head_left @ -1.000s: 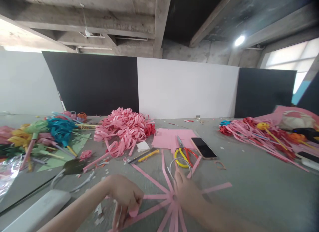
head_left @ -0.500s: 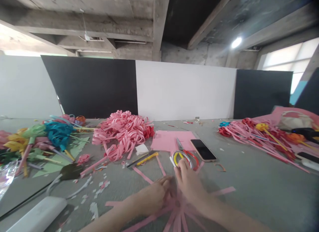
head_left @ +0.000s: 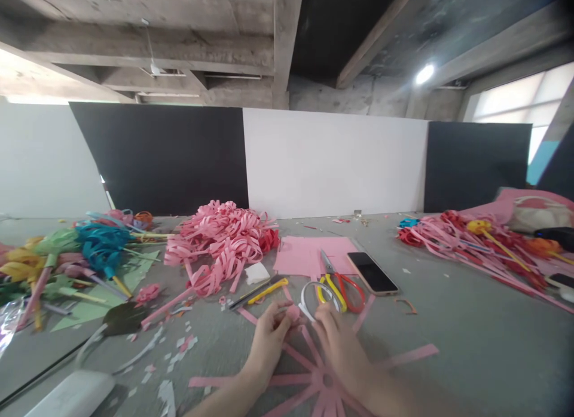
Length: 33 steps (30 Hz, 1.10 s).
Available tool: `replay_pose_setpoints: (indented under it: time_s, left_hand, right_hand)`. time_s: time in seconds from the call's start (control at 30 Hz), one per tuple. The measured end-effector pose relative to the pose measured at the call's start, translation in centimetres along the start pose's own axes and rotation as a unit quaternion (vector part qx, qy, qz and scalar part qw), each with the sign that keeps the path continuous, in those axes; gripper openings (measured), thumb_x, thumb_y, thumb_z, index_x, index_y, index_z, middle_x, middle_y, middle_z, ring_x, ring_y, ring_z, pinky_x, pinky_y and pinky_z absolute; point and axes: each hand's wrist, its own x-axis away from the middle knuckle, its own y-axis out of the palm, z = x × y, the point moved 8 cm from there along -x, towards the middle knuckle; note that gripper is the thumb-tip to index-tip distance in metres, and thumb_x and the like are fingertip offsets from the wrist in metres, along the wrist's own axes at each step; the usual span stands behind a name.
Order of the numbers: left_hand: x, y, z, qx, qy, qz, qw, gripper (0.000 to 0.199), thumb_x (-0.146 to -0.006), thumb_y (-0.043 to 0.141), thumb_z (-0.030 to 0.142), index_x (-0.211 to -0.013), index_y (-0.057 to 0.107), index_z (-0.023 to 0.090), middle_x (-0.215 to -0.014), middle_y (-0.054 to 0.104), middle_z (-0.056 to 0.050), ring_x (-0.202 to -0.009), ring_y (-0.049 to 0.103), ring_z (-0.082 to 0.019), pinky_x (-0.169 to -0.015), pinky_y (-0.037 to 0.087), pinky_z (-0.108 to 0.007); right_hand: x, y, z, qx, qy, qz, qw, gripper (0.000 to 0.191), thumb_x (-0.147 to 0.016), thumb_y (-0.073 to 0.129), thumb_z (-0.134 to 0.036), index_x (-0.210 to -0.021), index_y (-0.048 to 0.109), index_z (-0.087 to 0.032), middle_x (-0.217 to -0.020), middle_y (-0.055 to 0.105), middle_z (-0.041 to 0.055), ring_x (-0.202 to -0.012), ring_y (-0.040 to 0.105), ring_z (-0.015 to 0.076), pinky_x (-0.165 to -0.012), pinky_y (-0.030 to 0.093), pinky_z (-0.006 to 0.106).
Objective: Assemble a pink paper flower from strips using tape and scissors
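Observation:
My left hand (head_left: 268,339) pinches a small pink paper piece (head_left: 293,313) between thumb and fingertips. Close by, my right hand (head_left: 341,348) has its fingers curled at a thin white ring (head_left: 304,297), which looks like a tape roll; the fingertips are partly hidden behind the hand. Below both hands, pink paper strips (head_left: 287,380) spread out like a star from a centre with a small round hole. Just beyond my right hand lie scissors (head_left: 356,294) with red and yellow handles. A yellow cutter knife (head_left: 268,290) is beyond my left hand.
A phone (head_left: 372,273) lies beside pink paper sheets (head_left: 293,255). Curled pink paper flowers (head_left: 224,244) are heaped behind, with coloured ones (head_left: 101,241) at left and more paper strips (head_left: 466,241) at right. A white device (head_left: 74,393) with a cable occupies the front left.
My left hand has lifted off the strips' centre, moved left and away, and now pinches the pink piece. The white ring has shifted slightly towards me, off the scissors' yellow handle, with my right hand.

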Motion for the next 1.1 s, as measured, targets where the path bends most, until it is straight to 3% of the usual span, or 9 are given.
replay_pose_setpoints:
  time_s: [0.1,0.2,0.3,0.4,0.6,0.8,0.93,1.1]
  left_hand:
    - [0.3,0.4,0.3,0.014,0.015,-0.012,1.000,0.028,-0.069,0.059,0.031,-0.092,0.047,0.021,-0.067,0.061,0.002,-0.072,0.061,-0.016,-0.074,0.046,-0.031]
    - [0.3,0.4,0.6,-0.013,0.043,-0.016,0.999,0.015,-0.072,0.056,0.032,-0.078,0.050,0.019,-0.069,0.060,0.001,-0.070,0.059,-0.015,-0.073,0.047,-0.030]
    - [0.3,-0.1,0.7,-0.043,0.052,0.004,0.998,0.017,-0.070,0.056,0.034,-0.073,0.056,0.017,-0.069,0.059,0.000,-0.069,0.057,-0.015,-0.071,0.047,-0.028]
    - [0.3,-0.4,0.6,-0.053,0.041,0.023,0.997,0.018,-0.069,0.057,0.032,-0.074,0.059,0.015,-0.069,0.059,-0.001,-0.070,0.056,-0.016,-0.072,0.047,-0.029]
    - [0.4,0.1,0.7,-0.095,0.044,0.003,0.994,0.013,-0.071,0.054,0.027,-0.073,0.059,0.015,-0.072,0.061,-0.002,-0.075,0.058,-0.017,-0.073,0.044,-0.028]
    - [0.6,0.5,0.8,-0.198,0.070,-0.008,0.978,0.012,-0.072,0.052,0.026,-0.069,0.058,0.015,-0.073,0.064,-0.003,-0.072,0.059,-0.018,-0.062,0.041,-0.023]
    - [0.9,0.8,0.5,-0.223,0.067,-0.025,0.972,0.015,-0.075,0.049,0.026,-0.076,0.061,0.017,-0.077,0.066,-0.004,-0.072,0.060,-0.017,-0.063,0.042,-0.023]
    - [0.7,0.3,0.3,-0.205,0.056,-0.006,0.977,0.022,-0.073,0.051,0.032,-0.087,0.060,0.017,-0.075,0.066,-0.004,-0.073,0.061,-0.019,-0.068,0.045,-0.026]
  right_hand:
    - [0.0,0.2,-0.1,-0.007,0.004,-0.022,1.000,0.013,-0.086,0.033,-0.012,-0.082,0.042,-0.020,-0.083,0.048,0.0028,-0.077,0.049,0.0171,-0.068,0.042,0.031]
    - [0.0,0.2,-0.7,-0.011,-0.007,-0.048,0.999,0.013,-0.086,0.035,-0.012,-0.081,0.044,-0.020,-0.085,0.049,0.0025,-0.081,0.049,0.0165,-0.072,0.042,0.030]
    - [-0.1,0.3,-1.3,-0.007,-0.024,-0.071,0.997,0.013,-0.086,0.036,-0.012,-0.080,0.045,-0.020,-0.086,0.049,0.0021,-0.081,0.050,0.0157,-0.072,0.042,0.029]
    - [-0.2,0.1,-1.4,0.003,-0.026,-0.055,0.998,0.014,-0.086,0.036,-0.014,-0.080,0.046,-0.020,-0.084,0.049,0.0019,-0.079,0.051,0.0151,-0.071,0.043,0.028]
    - [-0.2,0.0,-0.4,0.006,0.007,-0.017,1.000,0.013,-0.085,0.035,-0.013,-0.080,0.045,-0.020,-0.083,0.050,0.0029,-0.077,0.052,0.0167,-0.068,0.045,0.030]
    - [-0.3,-0.2,-0.7,0.070,-0.007,-0.031,0.997,0.027,-0.081,0.038,-0.007,-0.102,0.048,-0.021,-0.091,0.052,0.0056,-0.079,0.055,0.0181,-0.065,0.047,0.030]
    - [-0.4,0.1,-0.6,0.095,-0.006,-0.047,0.994,0.021,-0.080,0.039,-0.008,-0.087,0.053,-0.021,-0.086,0.054,0.0042,-0.072,0.055,0.0175,-0.062,0.046,0.030]
    - [-0.5,-0.5,0.1,0.083,0.012,-0.001,0.996,0.017,-0.084,0.035,-0.013,-0.082,0.050,-0.019,-0.085,0.054,0.0042,-0.073,0.054,0.0171,-0.063,0.044,0.030]
